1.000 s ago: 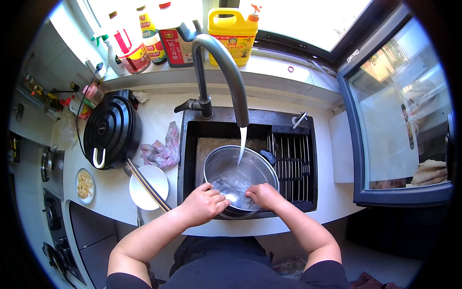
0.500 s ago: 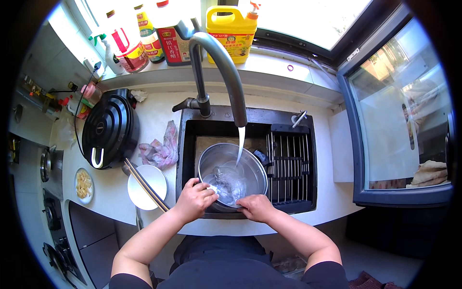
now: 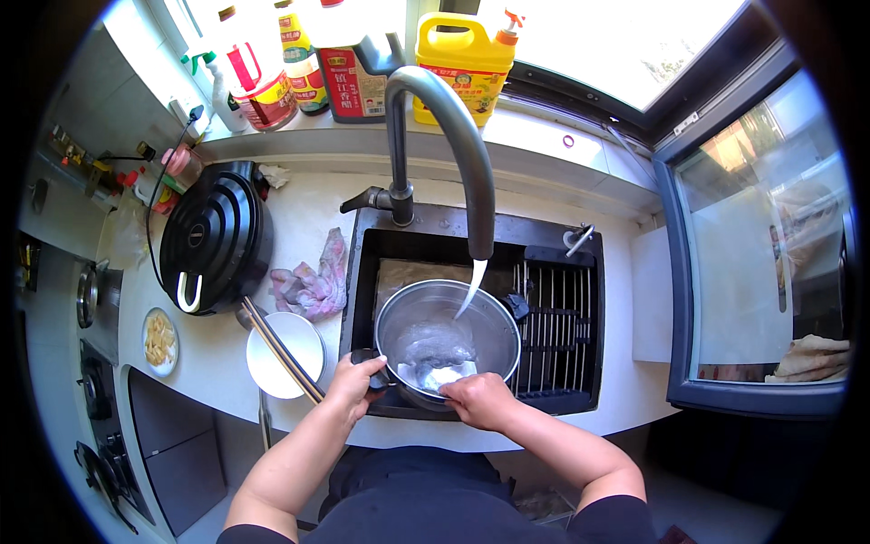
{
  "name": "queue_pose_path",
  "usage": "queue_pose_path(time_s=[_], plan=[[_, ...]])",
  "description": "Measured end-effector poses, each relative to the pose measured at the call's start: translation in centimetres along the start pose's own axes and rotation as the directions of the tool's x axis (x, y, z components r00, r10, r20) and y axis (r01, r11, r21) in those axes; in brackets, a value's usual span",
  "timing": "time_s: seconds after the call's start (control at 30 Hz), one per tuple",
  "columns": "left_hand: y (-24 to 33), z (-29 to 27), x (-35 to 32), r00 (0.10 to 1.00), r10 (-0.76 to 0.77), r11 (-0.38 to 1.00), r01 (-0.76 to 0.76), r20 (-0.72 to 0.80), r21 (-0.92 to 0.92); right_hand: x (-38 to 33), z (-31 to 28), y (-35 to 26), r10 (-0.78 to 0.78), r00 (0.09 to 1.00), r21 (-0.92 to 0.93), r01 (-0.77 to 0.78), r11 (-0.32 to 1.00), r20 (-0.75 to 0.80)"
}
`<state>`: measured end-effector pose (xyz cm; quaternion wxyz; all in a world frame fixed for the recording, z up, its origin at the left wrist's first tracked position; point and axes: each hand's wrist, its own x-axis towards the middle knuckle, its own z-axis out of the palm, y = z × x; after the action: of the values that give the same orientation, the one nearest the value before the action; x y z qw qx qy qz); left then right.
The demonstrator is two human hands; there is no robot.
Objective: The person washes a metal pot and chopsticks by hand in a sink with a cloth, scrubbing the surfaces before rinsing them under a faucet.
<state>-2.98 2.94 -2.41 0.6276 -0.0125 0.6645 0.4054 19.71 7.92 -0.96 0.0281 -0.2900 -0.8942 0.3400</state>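
Observation:
A round steel pot (image 3: 503, 340) sits in the dark sink (image 3: 594, 390), tilted a little. Water from the grey faucet (image 3: 480, 213) streams into it and ripples inside. My left hand (image 3: 349, 385) is closed round the pot's black handle (image 3: 376, 367) on the left side. At the near rim my right hand (image 3: 480, 399) is closed, its fingertips reaching inside on a white, wet piece (image 3: 450, 373). That piece looks like a cloth or sponge, but its kind is not clear.
Beside the pot is a slatted drying rack (image 3: 555, 331). Left on the counter are a pinkish rag (image 3: 313, 281), a white plate (image 3: 281, 363) with chopsticks (image 3: 281, 349), a black electric pan (image 3: 217, 236) and a dish of pale food (image 3: 160, 343). An open window (image 3: 675, 272) stands right.
My left hand has moved from the rim onto the pot's handle. The white piece, earlier by my left fingers, is now at my right hand. The pot has turned and tilted slightly.

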Motion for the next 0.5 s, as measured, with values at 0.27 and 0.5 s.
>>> queue_pose_path(time_s=[0.27, 0.5], plan=[[0.1, -0.1, -2.4, 0.979, -0.067, 0.937, 0.128, 0.192, -0.326, -0.8, -4.0, -3.0, 0.078, 0.960, 0.140, -0.119, 0.983, 0.268], [-1.9, -0.9, -0.7, 0.975, 0.093, 0.965, -0.039, 0.201, -0.259, 1.7, -1.2, -0.4, -0.020, 0.814, 0.390, -0.256, 0.884, 0.580]])
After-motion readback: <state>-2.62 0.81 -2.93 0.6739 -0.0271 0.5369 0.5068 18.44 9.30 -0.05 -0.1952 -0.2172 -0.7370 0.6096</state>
